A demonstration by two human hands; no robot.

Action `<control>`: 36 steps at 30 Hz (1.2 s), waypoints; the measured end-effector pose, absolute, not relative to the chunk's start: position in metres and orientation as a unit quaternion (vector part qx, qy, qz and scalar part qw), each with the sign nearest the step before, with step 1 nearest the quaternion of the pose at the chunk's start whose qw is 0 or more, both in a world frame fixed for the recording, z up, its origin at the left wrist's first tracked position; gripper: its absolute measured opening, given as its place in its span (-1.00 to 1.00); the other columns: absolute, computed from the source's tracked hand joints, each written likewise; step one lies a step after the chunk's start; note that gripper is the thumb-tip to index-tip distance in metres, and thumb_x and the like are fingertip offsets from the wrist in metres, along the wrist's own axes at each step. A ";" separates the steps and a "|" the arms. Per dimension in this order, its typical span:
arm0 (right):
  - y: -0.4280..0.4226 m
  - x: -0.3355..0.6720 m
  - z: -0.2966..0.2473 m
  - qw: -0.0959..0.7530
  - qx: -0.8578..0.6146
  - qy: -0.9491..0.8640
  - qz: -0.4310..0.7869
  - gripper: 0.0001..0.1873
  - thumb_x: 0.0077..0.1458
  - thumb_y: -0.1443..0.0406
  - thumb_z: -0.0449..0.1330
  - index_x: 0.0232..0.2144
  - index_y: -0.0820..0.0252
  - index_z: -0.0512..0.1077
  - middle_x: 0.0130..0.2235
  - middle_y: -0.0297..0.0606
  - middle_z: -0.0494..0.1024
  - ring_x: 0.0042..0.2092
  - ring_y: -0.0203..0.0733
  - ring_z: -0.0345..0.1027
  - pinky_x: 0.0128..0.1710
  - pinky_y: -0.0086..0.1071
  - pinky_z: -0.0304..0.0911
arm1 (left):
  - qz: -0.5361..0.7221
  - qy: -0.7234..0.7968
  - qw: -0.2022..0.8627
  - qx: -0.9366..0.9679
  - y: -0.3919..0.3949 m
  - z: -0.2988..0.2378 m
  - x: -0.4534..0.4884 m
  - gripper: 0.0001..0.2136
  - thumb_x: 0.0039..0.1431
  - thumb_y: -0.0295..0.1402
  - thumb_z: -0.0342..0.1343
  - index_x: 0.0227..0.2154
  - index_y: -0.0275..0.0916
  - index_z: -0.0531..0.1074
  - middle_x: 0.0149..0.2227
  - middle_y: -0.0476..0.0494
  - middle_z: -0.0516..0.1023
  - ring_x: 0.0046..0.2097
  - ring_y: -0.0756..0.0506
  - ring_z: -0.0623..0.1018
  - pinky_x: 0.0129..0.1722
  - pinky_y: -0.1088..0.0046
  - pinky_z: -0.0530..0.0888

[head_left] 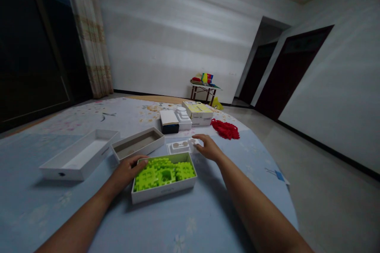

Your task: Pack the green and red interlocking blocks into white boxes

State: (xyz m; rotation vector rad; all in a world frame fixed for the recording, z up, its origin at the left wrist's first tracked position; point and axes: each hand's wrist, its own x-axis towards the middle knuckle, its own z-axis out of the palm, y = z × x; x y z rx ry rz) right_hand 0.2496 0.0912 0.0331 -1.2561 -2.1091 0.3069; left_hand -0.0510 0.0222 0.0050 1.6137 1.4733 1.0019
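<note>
A white box filled with bright green notched plastic pieces lies on the table in front of me. At its left end is my left hand, closed on the rim with the thumb over the inner edge. Just behind the box lies a white moulded tray with round brownish patches. Its right end sits between the thumb and index finger of my right hand, which appears to pinch it. The other right fingers are partly hidden.
Left stand a white open lid and a shallow box with a grey-brown inside. Behind are a black-and-white box, a white moulded insert, a yellow-and-white carton and a red tangled bundle. The round table's edge curves right.
</note>
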 end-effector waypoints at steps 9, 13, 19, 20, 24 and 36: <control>0.126 0.255 0.002 0.219 -0.504 -0.814 0.189 -0.25 -0.23 0.39 0.23 0.09 0.29 0.19 0.14 0.02 0.18 0.17 -0.01 0.03 0.13 -0.16 -0.03 | 0.378 0.571 0.361 0.633 0.019 0.009 -0.049 -0.59 -0.10 -0.04 0.07 -0.29 -0.26 0.51 -0.42 -0.09 0.61 -0.37 -0.16 0.56 -0.40 0.40 0.44; 0.128 0.256 0.001 0.233 -0.491 -0.818 0.187 -0.30 -0.24 0.36 0.27 0.03 0.26 0.26 0.07 -0.02 0.27 0.10 -0.05 0.14 0.10 -0.17 0.02 | 0.376 0.563 0.364 0.640 0.020 0.008 -0.050 -0.60 -0.06 -0.07 0.05 -0.27 -0.25 0.51 -0.39 -0.09 0.61 -0.34 -0.17 0.56 -0.36 0.39 0.45; 0.121 0.270 0.005 0.325 -0.513 -0.780 0.152 -0.42 -0.23 0.18 0.31 -0.10 0.26 0.39 -0.10 -0.08 0.37 -0.07 -0.07 0.27 -0.05 -0.17 0.18 | 0.400 0.548 0.367 0.637 0.017 0.014 -0.050 -0.61 0.03 -0.09 -0.09 -0.33 -0.23 0.54 -0.25 -0.08 0.61 -0.13 -0.18 0.51 -0.08 0.35 0.38; 0.118 0.272 0.007 0.351 -0.514 -0.767 0.154 -0.42 -0.21 0.15 0.30 -0.10 0.26 0.38 -0.10 -0.08 0.36 -0.09 -0.09 0.28 -0.10 -0.19 0.22 | 0.401 0.547 0.367 0.637 0.017 0.015 -0.050 -0.59 0.06 -0.09 -0.13 -0.33 -0.23 0.53 -0.23 -0.08 0.60 -0.11 -0.18 0.50 -0.05 0.35 0.36; 0.093 0.272 0.024 0.421 -0.482 -0.744 0.190 -0.43 -0.17 0.09 0.27 -0.08 0.19 0.36 -0.09 -0.12 0.35 -0.17 -0.17 0.30 -0.23 -0.27 0.28 | 0.399 0.555 0.368 0.631 0.017 0.014 -0.051 -0.55 0.10 -0.08 -0.19 -0.29 -0.25 0.52 -0.18 -0.10 0.58 -0.10 -0.17 0.50 0.00 0.33 0.32; 0.014 0.218 0.057 0.300 -0.385 -0.852 0.189 -0.39 -0.21 0.06 0.30 -0.06 0.12 0.36 -0.12 -0.15 0.34 -0.06 -0.14 0.23 -0.02 -0.25 0.17 | 0.454 0.539 0.408 0.580 0.013 0.013 -0.051 -0.50 0.02 0.02 -0.13 -0.30 -0.29 0.52 -0.26 -0.15 0.61 -0.13 -0.24 0.50 -0.12 0.21 0.40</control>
